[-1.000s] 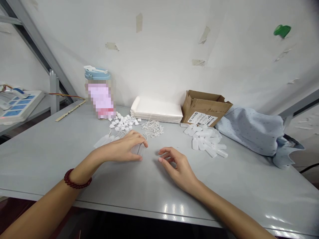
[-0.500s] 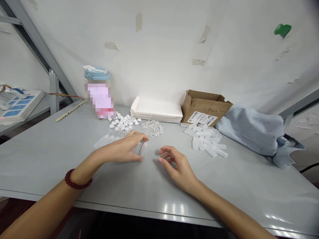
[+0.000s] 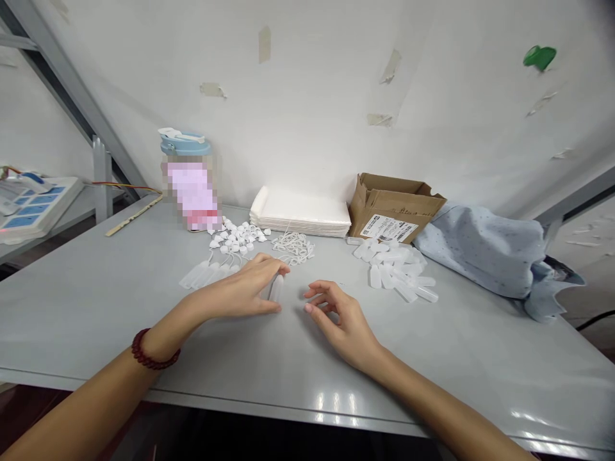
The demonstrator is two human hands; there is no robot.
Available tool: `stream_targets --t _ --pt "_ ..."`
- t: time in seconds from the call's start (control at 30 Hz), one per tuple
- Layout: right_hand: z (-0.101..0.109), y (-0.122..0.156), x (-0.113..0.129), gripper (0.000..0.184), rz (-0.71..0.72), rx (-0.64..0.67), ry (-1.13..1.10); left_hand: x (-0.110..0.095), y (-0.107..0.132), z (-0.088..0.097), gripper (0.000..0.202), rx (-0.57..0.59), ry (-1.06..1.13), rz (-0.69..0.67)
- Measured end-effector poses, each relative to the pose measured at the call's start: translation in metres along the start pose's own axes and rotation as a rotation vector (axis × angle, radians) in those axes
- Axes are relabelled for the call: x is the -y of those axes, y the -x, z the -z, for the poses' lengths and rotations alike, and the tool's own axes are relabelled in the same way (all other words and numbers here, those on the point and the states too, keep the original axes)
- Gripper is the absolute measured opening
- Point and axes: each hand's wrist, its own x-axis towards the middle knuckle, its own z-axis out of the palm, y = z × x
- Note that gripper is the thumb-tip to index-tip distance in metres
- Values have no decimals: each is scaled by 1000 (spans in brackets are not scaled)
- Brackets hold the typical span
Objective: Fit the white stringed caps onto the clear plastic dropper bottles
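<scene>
My left hand [image 3: 250, 286] is low over the table, its thumb and fingers apart around a small translucent plastic tube [image 3: 276, 288]. Whether the fingertips touch the tube cannot be made out. Just left of this hand lie several similar tubes [image 3: 195, 275] with white cords attached, partly hidden behind it. To the right, my right hand [image 3: 339, 320] hovers with loosely curled fingers, a gap between thumb and forefinger and nothing in it. Beyond the hands are a heap of small white caps [image 3: 235, 238] and a tangle of white cord [image 3: 295, 248].
A pile of loose translucent tubes [image 3: 396, 266] lies at the right before a cardboard box [image 3: 398, 208]. Stacked white sheets or envelopes [image 3: 302, 218] stand by the wall. Pale blue cloth [image 3: 485, 250] covers the right rear. A blue-lidded bottle [image 3: 185, 144] is at back left.
My left hand has shifted slightly to the right around the tube, which now looks more upright in view. My right hand has hardly moved.
</scene>
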Motion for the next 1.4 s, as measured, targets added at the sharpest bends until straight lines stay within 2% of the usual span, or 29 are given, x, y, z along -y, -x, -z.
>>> stream_targets --t 0.4,1.4 --pt "1 0 0 23 4 -1 11 4 2 5 48 9 -51 1" --pt "1 -2 -4 23 11 -12 13 5 3 6 35 15 -136 -15"
